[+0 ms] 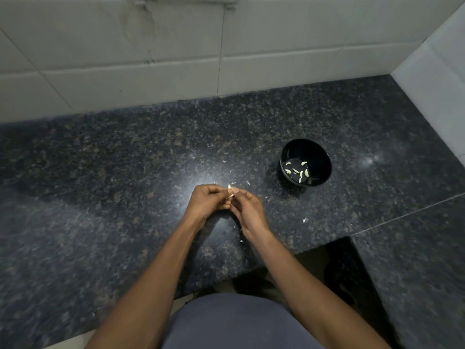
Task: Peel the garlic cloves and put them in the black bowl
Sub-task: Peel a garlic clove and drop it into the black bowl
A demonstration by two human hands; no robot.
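White wall tiles back a dark speckled granite countertop (125, 159) that wraps round my position. Above its near middle I hold a small pale garlic clove with papery skin (230, 192) between both hands. My left hand (208, 204) has its fingers curled and pinching the clove; my right hand (247, 210) pinches at it from the other side, fingertips closed on the skin. The clove's long axis I cannot tell. The round glossy black bowl (324, 159), already holding several peeled cloves (300, 171), sits to the far right, nearer my right hand, so I judge that hand makes the drop. Skin flakes (305, 220) litter the counter.
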